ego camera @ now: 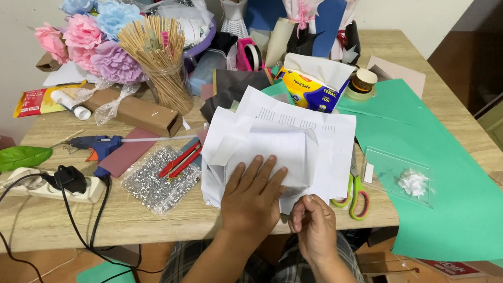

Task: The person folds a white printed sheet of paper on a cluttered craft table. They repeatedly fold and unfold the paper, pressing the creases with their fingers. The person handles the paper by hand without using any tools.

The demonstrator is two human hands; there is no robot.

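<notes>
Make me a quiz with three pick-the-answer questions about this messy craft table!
1. Where do the scissors with red and green handles lie?
A. right of the folded white paper
B. in the glass jar
C. on the floor

2. What colour is the big sheet of card on the right?
A. yellow
B. green
C. black

3. How does the left hand rest?
A. flat on the folded white paper
B. around the blue glue gun
C. in the air

Answers: 1 A, they lie on the wooden table by the paper's right edge. 2 B, it is plainly green. 3 A, its palm presses the paper, while the right hand pinches the near edge.
</notes>
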